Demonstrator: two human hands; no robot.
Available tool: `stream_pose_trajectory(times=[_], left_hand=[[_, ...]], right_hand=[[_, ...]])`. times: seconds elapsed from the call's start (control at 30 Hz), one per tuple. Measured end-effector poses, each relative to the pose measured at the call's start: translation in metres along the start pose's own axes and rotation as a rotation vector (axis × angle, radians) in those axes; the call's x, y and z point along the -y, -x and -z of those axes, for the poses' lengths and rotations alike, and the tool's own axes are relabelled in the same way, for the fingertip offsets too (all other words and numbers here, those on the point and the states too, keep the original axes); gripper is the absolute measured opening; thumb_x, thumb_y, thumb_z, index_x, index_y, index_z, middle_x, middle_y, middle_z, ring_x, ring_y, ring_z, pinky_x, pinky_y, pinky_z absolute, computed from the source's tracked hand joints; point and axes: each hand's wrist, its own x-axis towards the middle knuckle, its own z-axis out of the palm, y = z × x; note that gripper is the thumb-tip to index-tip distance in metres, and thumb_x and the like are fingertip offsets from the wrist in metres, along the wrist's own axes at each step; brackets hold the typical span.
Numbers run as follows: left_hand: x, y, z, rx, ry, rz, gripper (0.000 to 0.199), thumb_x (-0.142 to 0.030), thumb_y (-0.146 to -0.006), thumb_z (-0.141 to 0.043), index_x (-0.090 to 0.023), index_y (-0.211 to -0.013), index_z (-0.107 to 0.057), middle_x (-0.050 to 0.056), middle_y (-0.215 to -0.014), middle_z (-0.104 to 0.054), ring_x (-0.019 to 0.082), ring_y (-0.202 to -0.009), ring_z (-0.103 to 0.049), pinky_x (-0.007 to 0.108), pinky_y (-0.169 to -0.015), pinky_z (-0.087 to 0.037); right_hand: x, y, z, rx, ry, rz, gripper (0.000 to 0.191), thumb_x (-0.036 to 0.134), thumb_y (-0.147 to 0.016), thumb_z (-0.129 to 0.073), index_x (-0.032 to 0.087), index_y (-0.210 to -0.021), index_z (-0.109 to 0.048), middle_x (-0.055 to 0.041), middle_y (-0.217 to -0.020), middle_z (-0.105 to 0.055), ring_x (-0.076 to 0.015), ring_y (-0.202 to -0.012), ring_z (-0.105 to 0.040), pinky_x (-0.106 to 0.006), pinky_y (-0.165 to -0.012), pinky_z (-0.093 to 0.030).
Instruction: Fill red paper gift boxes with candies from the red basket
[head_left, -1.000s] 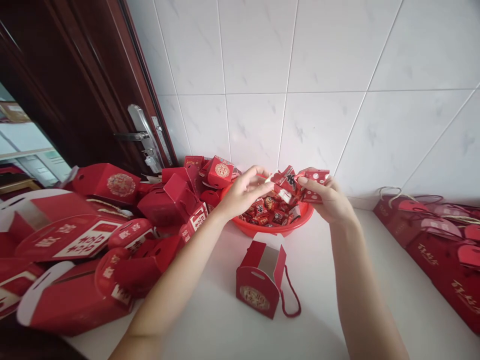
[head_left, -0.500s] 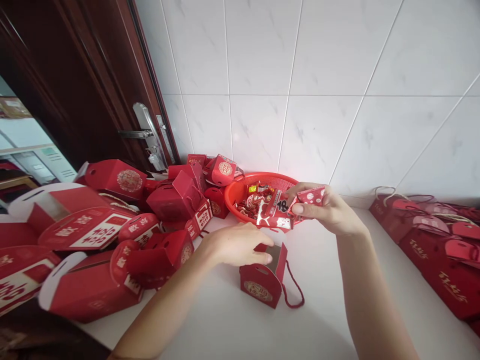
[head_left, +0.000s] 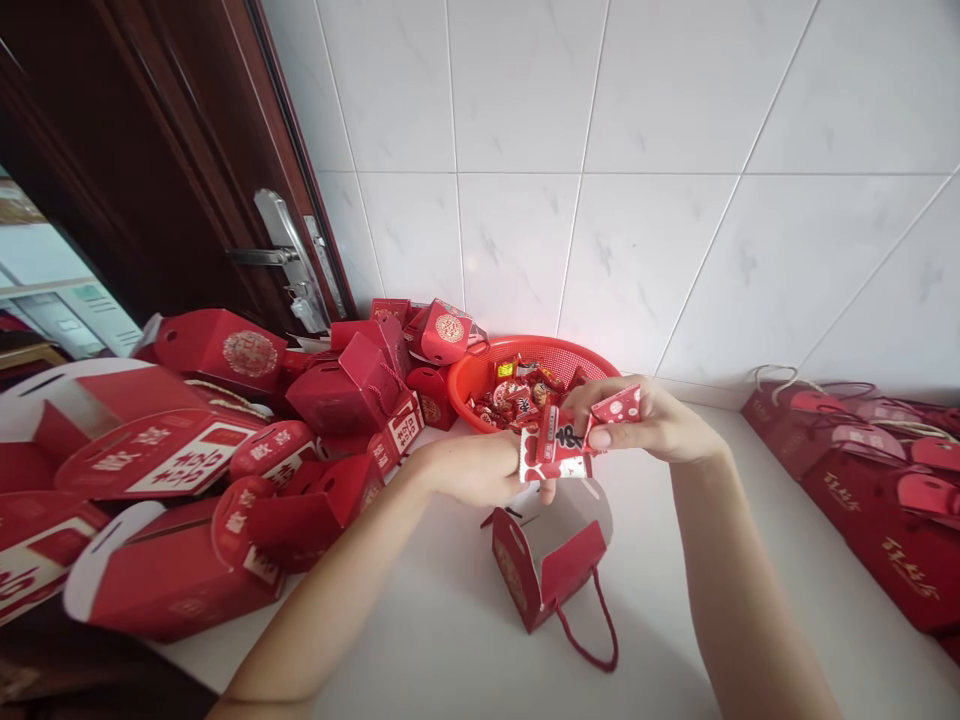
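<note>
My right hand (head_left: 645, 425) is closed on several red and white candy packets (head_left: 555, 450), held above the front rim of a red plastic basket (head_left: 461, 385). Wrapped candies (head_left: 525, 390) lie in that basket. Below the packets a small red box (head_left: 574, 555) stands on the white table with its top open and a red cord handle hanging at its right. My left hand (head_left: 487, 470) reaches over to the box's back edge; the packets hide most of its fingers.
Many red gift boxes (head_left: 225, 450) crowd the left side of the table (head_left: 420, 640). Red bags (head_left: 862, 500) with cord handles line the right. A tiled wall (head_left: 517, 250) rises behind, and a dark door (head_left: 187, 150) stands at the back left.
The small box has turned and its top has opened wider, showing its inside. My left hand has moved right, behind the packets. My right hand still holds them, slightly lower.
</note>
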Motion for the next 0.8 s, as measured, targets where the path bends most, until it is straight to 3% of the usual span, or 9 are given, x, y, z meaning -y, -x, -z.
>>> stream_pose_trajectory(times=[0.1, 0.2, 0.3, 0.4, 0.57, 0.8], left_hand=[[0.000, -0.003, 0.003, 0.003, -0.022, 0.005, 0.024, -0.009, -0.080, -0.052, -0.022, -0.096, -0.066, 0.000, -0.095, -0.070, 0.016, -0.076, -0.061, 0.022, -0.064, -0.043], [-0.001, -0.004, 0.006, 0.047, -0.031, 0.010, 0.016, -0.020, -0.080, -0.063, -0.020, -0.095, -0.064, -0.001, -0.085, -0.068, 0.016, -0.070, -0.060, 0.023, -0.061, -0.043], [0.001, -0.003, 0.008, 0.123, -0.010, 0.003, 0.039, -0.031, -0.070, -0.077, -0.021, -0.106, -0.063, -0.003, -0.082, -0.067, 0.017, -0.068, -0.062, 0.023, -0.059, -0.043], [0.003, -0.002, 0.009, 0.119, 0.007, -0.033, 0.062, -0.032, -0.061, -0.085, -0.023, -0.118, -0.061, -0.002, -0.094, -0.071, 0.019, -0.078, -0.066, 0.025, -0.067, -0.047], [0.002, 0.000, 0.011, 0.107, 0.015, -0.057, 0.065, -0.034, -0.062, -0.086, -0.025, -0.121, -0.061, -0.001, -0.112, -0.071, 0.023, -0.094, -0.068, 0.026, -0.075, -0.048], [-0.002, 0.003, 0.012, 0.111, -0.048, -0.026, 0.062, -0.033, -0.064, -0.082, -0.023, -0.122, -0.060, 0.001, -0.107, -0.071, 0.023, -0.093, -0.069, 0.025, -0.067, -0.045]], right_hand=[[0.001, -0.001, 0.002, 0.161, 0.077, -0.039, 0.022, 0.034, -0.081, -0.080, 0.014, -0.088, -0.073, -0.0055, -0.086, -0.069, -0.0178, -0.076, -0.063, -0.030, -0.067, -0.051], [0.007, -0.002, -0.001, 0.254, 0.170, -0.074, 0.019, 0.031, -0.084, -0.078, 0.014, -0.089, -0.071, -0.0036, -0.084, -0.067, -0.0147, -0.074, -0.059, -0.027, -0.066, -0.048], [0.014, -0.001, -0.006, 0.322, 0.264, -0.137, 0.016, 0.029, -0.086, -0.075, 0.014, -0.088, -0.070, -0.0026, -0.081, -0.067, -0.0141, -0.073, -0.060, -0.026, -0.066, -0.047], [0.017, 0.000, -0.013, 0.368, 0.318, -0.226, 0.014, 0.028, -0.086, -0.072, 0.015, -0.088, -0.069, -0.0016, -0.079, -0.068, -0.0136, -0.070, -0.060, -0.024, -0.061, -0.045], [0.012, -0.003, -0.021, 0.531, 0.313, -0.280, 0.016, 0.029, -0.085, -0.071, 0.015, -0.083, -0.066, -0.0009, -0.078, -0.065, -0.0118, -0.067, -0.056, -0.022, -0.059, -0.042], [0.009, -0.008, -0.024, 0.497, 0.422, -0.350, 0.013, 0.023, -0.085, -0.067, 0.015, -0.094, -0.069, -0.0009, -0.083, -0.067, -0.0129, -0.072, -0.057, -0.023, -0.063, -0.041]])
